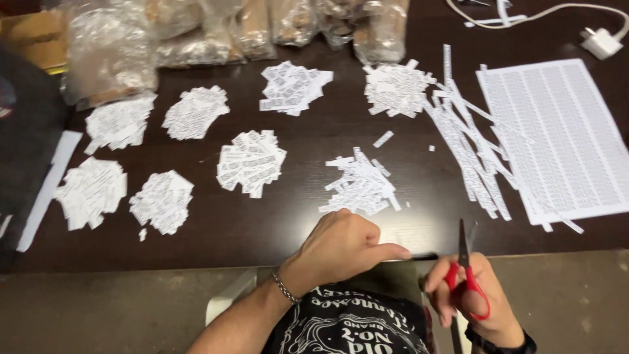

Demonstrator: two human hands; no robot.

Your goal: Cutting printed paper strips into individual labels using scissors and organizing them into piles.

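Heaps of cut paper slips (164, 200) lie across the left of the dark table (295, 226), with clear bags (111, 52) behind them. At the near edge the left hand (341, 246) is curled narrow, thumb out toward the scissors; it may pinch a thin strip, though that is hard to make out. The right hand (468, 298) grips red-handled scissors (466, 275), blades up and nearly shut. Loose strips (468, 147) and a printed sheet (563, 137) lie farther right. With the thumb so near the blades, a hasty cut could nick it, and a sweeping wrist could mix the nearest slip heap (362, 185).
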